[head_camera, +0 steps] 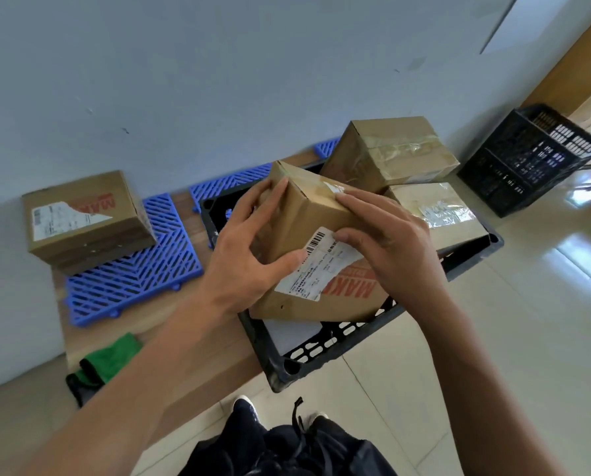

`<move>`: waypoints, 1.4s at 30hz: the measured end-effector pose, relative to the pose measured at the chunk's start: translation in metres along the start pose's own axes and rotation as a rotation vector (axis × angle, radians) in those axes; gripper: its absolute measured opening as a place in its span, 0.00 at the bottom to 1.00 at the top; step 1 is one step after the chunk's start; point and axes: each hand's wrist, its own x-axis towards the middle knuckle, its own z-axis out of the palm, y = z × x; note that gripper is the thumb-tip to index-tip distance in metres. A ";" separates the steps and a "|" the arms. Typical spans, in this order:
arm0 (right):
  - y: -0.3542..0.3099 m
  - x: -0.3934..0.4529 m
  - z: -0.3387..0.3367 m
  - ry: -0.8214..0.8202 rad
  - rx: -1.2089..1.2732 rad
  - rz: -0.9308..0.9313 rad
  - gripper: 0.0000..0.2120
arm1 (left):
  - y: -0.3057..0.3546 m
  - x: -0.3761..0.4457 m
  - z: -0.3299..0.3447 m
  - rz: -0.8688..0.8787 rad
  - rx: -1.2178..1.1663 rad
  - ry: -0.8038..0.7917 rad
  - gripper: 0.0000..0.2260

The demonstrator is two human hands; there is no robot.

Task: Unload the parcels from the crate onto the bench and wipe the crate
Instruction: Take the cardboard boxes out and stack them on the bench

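A black plastic crate sits on the floor against the low wooden bench. Both hands hold a brown cardboard parcel with a white shipping label, tilted above the crate. My left hand grips its left side, thumb on the front face. My right hand grips its top right edge. Two more taped parcels, one large and one lower, stand at the crate's far end. Another parcel rests on a blue grid mat on the bench.
A green cloth lies at the bench's near end. More blue mats line the wall. A second black crate stands at the far right on the tiled floor. My feet and dark clothing are at the bottom.
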 end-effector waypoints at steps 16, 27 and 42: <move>0.035 0.013 -0.011 -0.231 0.345 -0.022 0.32 | 0.059 0.012 0.003 -0.168 0.111 -0.005 0.34; 0.047 0.010 0.002 -0.144 0.527 0.135 0.27 | 0.070 -0.016 0.031 -0.261 0.212 0.470 0.20; 0.038 0.018 -0.003 -0.096 0.518 0.136 0.29 | 0.078 -0.077 0.101 -0.394 -0.152 0.724 0.38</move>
